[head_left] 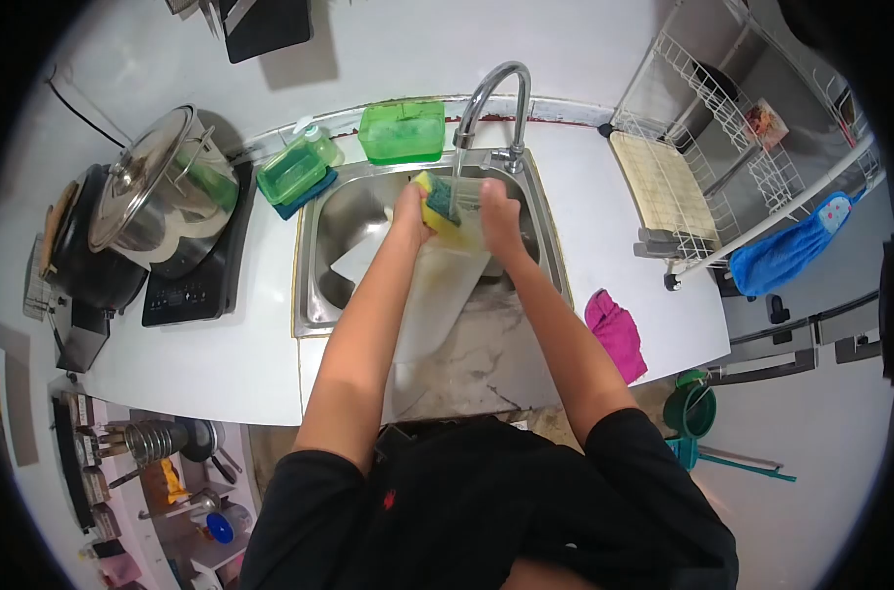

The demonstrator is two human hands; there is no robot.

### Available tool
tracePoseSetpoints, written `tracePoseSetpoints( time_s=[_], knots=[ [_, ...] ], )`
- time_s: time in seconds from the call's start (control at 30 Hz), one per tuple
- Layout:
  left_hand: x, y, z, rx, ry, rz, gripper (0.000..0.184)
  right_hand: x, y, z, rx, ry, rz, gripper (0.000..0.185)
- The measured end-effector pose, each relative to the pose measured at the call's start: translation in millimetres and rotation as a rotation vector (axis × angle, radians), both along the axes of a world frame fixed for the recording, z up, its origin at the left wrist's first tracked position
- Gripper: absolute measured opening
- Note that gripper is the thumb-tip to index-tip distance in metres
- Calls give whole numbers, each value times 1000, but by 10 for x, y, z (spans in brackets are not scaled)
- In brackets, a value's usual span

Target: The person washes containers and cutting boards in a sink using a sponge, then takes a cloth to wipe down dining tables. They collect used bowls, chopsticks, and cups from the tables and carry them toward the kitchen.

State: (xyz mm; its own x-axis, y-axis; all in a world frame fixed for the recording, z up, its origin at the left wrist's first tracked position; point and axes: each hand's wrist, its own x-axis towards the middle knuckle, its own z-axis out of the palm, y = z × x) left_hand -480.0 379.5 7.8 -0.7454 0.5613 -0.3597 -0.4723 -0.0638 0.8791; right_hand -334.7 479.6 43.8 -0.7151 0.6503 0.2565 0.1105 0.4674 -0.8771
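My left hand [410,213] is closed around a yellow and green sponge [435,203], under the tap at the sink. A translucent plastic container [442,285], long and tilted, extends from the sink toward my body. My right hand [502,218] grips its upper end, and the sponge presses against that end. Water runs from the chrome faucet [519,103] onto the sponge and container. Behind my left forearm, a white flat-sided piece [361,258] lies in the steel sink [314,295]; its kind is unclear.
Green plastic tubs [403,133] and a soap bottle [322,145] line the back edge. Left, a steel pot [176,187] stands on a black cooktop [186,300]. Right are a wire dish rack [697,162] and a magenta cloth [616,336]. A blue towel [791,248] hangs there.
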Motion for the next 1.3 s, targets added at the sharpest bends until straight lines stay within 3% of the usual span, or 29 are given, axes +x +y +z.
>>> tracePoseSetpoints(
  time_s=[0.03,0.17,0.2,0.3,0.4,0.5,0.6,0.7,0.77,0.83,0.9,0.93,1.03,1.13,1.23,1.3],
  knots=[
    [120,12,275,223,-427,107,32,-30,-123,-31,135,4,-44,36],
    [-7,417,60,218,-508,302,24,-83,-325,-240,395,-5,-40,33],
    [91,423,125,214,-356,189,27,-84,-317,-214,310,-3,-29,31],
    [232,395,272,274,-417,-7,22,-100,-161,-250,258,52,-16,30],
    [-1,436,172,213,-587,291,19,54,-308,120,207,-71,117,31],
    [177,475,179,216,-360,280,20,-77,-288,-28,223,-8,49,32],
    [97,569,-207,99,80,15,19,-230,72,-408,692,135,83,32],
    [79,666,-576,32,563,-207,19,-413,96,-300,-479,157,108,37],
    [237,588,-538,98,1021,-196,19,-524,212,-345,-445,187,118,42],
    [582,322,-150,-11,1201,-167,21,-550,318,-319,-422,134,152,46],
    [1053,-33,525,-321,1025,-172,24,-502,404,-149,-399,-9,206,47],
    [1054,-200,558,-309,1066,-390,34,-525,404,-132,-409,11,193,47],
    [960,-644,446,-328,1315,-499,29,-376,443,252,-282,-78,227,46],
    [1077,-671,388,-285,1327,-309,29,-512,490,149,-203,-92,183,48],
    [1215,-426,655,-239,1145,-323,43,-567,363,28,-150,-119,103,51],
    [1081,-396,498,-270,1167,-334,45,-552,384,-17,-174,-163,114,53]
  ],
)
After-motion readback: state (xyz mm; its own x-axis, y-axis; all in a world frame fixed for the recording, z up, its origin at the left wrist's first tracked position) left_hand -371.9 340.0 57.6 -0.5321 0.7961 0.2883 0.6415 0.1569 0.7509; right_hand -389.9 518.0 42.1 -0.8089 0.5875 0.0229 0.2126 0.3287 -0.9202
